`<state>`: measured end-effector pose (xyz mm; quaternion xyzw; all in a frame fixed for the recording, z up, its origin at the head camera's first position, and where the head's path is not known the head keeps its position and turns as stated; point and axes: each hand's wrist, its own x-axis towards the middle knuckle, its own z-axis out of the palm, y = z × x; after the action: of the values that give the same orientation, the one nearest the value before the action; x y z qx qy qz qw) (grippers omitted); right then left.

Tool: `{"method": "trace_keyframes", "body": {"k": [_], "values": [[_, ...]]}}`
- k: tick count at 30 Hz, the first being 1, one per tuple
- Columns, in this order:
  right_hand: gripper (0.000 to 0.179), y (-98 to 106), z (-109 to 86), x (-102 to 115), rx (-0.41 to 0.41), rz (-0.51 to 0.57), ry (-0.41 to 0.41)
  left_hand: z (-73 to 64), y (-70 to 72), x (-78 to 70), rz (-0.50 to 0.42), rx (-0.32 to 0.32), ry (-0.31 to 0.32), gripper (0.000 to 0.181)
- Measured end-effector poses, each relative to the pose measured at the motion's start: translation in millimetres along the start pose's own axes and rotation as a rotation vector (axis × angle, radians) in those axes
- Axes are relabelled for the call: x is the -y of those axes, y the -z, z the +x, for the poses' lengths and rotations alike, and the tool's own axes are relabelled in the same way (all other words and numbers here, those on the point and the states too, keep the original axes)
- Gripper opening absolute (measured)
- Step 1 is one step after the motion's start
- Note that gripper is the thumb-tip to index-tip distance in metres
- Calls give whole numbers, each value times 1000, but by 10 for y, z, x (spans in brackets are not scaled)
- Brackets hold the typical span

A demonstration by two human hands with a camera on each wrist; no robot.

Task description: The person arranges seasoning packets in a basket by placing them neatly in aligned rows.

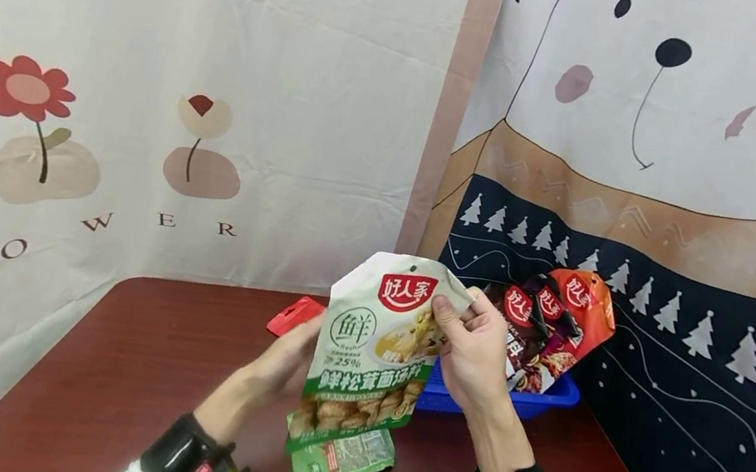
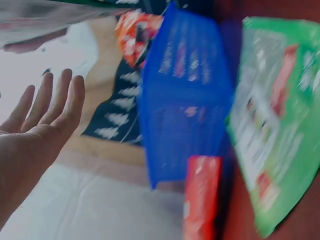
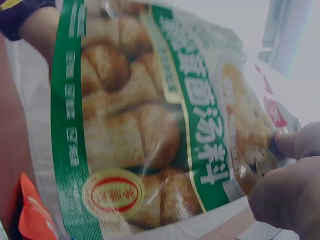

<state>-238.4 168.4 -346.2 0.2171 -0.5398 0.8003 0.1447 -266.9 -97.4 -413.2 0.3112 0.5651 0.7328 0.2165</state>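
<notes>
A white and green seasoning pouch (image 1: 368, 335) with mushroom pictures is held up above the table, its printed front turned toward me. My right hand (image 1: 478, 359) pinches its upper right edge, thumb on the front; in the right wrist view the thumb (image 3: 280, 200) presses on the pouch. My left hand (image 1: 284, 355) is beside the pouch's left edge, its fingertips hidden behind it in the head view. In the left wrist view the left hand (image 2: 50, 115) has extended fingers and holds nothing. A green packet (image 1: 349, 463) lies on the table below the pouch.
A blue basket (image 1: 549, 401) at the back right holds several packets, among them an orange-red one (image 1: 586, 306) and dark ones. A red packet (image 1: 294, 316) lies near the table's back edge. Printed cloths hang behind and to the right of the brown table (image 1: 118, 376).
</notes>
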Motion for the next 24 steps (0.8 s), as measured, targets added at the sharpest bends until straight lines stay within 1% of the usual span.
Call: {"method": "trace_keyframes", "body": {"k": [2, 4, 7, 8, 10, 13, 15, 17, 24], "values": [[13, -6, 15, 2, -75, -50, 27, -44, 75, -73, 0, 17, -63, 64], [13, -10, 25, -4, -141, -92, 58, -72, 136, -115, 30, 25, -122, 65], [15, -16, 30, -19, -224, -135, 105, -79, 175, -130, 101, -2, -187, 60], [16, -17, 31, -26, -246, -144, 117, -75, 173, -127, 134, -21, -199, 56], [17, -15, 32, -36, -285, -157, 137, -62, 162, -109, 228, -68, -216, 49], [16, -7, 38, -50, -326, -168, 152, -31, 117, -77, 361, -124, -222, 47], [15, -4, 42, -55, -344, -167, 157, -8, 88, -51, 422, -159, -222, 45], [15, -6, 48, -59, -349, -164, 156, 16, 60, -24, 444, -184, -225, 42], [16, -44, 66, -79, -336, -151, 116, 55, 0, 44, 443, -280, -250, 34]]}}
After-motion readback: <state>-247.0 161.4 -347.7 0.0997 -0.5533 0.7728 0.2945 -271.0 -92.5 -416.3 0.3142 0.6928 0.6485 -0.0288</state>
